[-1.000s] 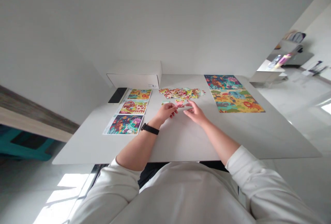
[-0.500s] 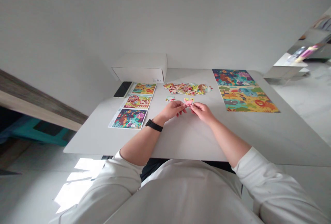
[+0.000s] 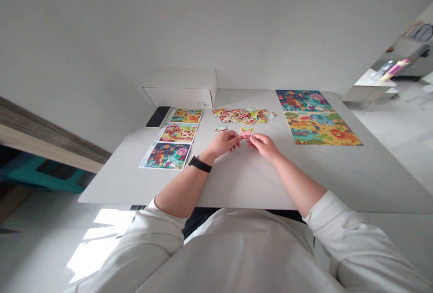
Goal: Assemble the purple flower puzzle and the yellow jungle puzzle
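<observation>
A small pink and yellow puzzle piece (image 3: 246, 132) sits between my two hands on the white table (image 3: 338, 171). My left hand (image 3: 226, 142), with a black watch on its wrist, pinches the piece's left side. My right hand (image 3: 265, 144) pinches its right side. Just behind them lies a heap of loose puzzle pieces (image 3: 244, 115), and a single loose piece (image 3: 221, 128) rests a little left of the held one.
Two finished colourful puzzles (image 3: 316, 119) lie at the right. A sheet of three reference pictures (image 3: 174, 137) lies at the left, with a black phone (image 3: 158, 116) beside it and a white box (image 3: 181, 88) against the wall.
One second ago my right hand was open beside the piece; it has since closed on it. Both hands now hold the piece together. The view shifted slightly.
</observation>
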The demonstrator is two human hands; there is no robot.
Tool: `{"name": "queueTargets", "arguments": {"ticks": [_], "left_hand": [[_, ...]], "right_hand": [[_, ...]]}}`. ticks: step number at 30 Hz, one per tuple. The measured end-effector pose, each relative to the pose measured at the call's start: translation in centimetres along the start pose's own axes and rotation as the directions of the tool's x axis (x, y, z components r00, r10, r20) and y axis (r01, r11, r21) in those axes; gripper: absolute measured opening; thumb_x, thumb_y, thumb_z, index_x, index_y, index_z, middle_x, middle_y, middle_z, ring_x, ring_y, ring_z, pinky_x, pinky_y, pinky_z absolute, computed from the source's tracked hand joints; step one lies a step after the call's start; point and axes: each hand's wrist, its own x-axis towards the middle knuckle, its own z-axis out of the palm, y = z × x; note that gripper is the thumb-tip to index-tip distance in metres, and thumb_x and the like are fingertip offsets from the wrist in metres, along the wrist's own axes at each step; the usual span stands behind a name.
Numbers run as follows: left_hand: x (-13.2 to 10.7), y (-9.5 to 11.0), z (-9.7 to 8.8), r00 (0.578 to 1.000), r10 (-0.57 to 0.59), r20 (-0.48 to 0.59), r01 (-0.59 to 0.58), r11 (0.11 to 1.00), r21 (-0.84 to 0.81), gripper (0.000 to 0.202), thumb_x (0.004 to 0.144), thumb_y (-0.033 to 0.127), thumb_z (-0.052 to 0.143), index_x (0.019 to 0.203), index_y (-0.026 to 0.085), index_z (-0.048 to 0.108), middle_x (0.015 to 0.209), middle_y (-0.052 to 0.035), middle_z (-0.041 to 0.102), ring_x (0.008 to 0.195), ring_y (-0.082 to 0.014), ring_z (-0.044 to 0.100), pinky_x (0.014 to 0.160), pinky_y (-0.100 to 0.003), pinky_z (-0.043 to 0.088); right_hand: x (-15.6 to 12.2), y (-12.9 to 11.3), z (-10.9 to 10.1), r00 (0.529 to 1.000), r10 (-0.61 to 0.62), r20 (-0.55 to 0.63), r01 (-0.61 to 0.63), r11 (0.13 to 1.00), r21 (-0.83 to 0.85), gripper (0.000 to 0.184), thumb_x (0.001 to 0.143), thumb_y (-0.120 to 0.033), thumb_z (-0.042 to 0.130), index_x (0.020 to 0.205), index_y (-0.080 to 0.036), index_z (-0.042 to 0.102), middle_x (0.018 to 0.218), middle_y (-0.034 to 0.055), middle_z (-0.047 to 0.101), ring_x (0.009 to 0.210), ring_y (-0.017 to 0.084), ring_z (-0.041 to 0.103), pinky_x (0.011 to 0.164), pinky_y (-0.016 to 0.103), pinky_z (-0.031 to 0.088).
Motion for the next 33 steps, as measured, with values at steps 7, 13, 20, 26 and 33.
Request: {"name": "queueTargets", "arguments": {"ticks": [7,13,20,26,33], "left_hand": [[0.1,-0.3,-0.1,0.996,-0.016,-0.085,0.015,1.000,-0.009,0.034,0.090,0.047,0.079,0.086,0.017,0.064,0.075,-0.0028,0.072,0.059,-0.0097,0.059,0.052,-0.020,0.046],[0.2,-0.3,0.2,0.990,0.014,-0.142,-0.026,0.996,-0.081,0.041,0.089,0.054,0.079,0.100,0.018,0.066,0.086,-0.0044,0.075,0.067,-0.0116,0.066,0.054,-0.021,0.050],[0.0,0.4,-1.7,0.987,0.027,-0.160,-0.028,1.000,0.000,0.035,0.086,0.050,0.080,0.090,0.017,0.068,0.079,-0.0054,0.076,0.065,-0.0127,0.065,0.058,-0.023,0.051],[-2.3,2.3,-6.3,0.993,-0.039,-0.112,0.069,0.956,0.286,0.030,0.086,0.047,0.075,0.089,0.018,0.073,0.077,-0.0032,0.076,0.059,-0.0116,0.059,0.054,-0.023,0.041],[-2.5,2.5,-5.0,0.950,-0.157,0.272,-0.006,0.856,0.516,0.022,0.086,0.042,0.070,0.091,0.022,0.078,0.088,-0.0021,0.083,0.081,-0.0179,0.073,0.073,-0.025,0.051]], "right_hand": [[0.0,0.0,-0.1,1.000,0.009,-0.008,-0.008,1.000,0.026,0.058,0.087,-0.080,0.068,0.091,-0.023,0.077,0.081,0.0026,0.077,0.075,0.022,0.069,0.072,0.032,0.054],[-0.3,0.1,-0.1,0.999,-0.046,0.024,0.048,0.995,-0.088,0.052,0.093,-0.074,0.066,0.086,-0.023,0.076,0.078,0.0021,0.077,0.076,0.021,0.070,0.071,0.030,0.052],[-0.8,-0.3,-0.1,0.995,-0.060,0.080,0.073,0.982,-0.174,0.054,0.094,-0.074,0.065,0.084,-0.022,0.078,0.076,0.0040,0.078,0.075,0.022,0.071,0.072,0.031,0.052],[-0.4,-0.3,-0.6,0.999,-0.044,-0.014,0.041,0.986,-0.164,0.058,0.095,-0.077,0.061,0.090,-0.022,0.080,0.081,0.0066,0.079,0.080,0.024,0.074,0.077,0.033,0.054],[-0.1,0.3,-0.9,0.998,-0.058,-0.007,0.055,0.969,-0.242,0.049,0.100,-0.066,0.060,0.093,-0.021,0.080,0.084,0.0056,0.080,0.081,0.022,0.072,0.076,0.031,0.051]]}}
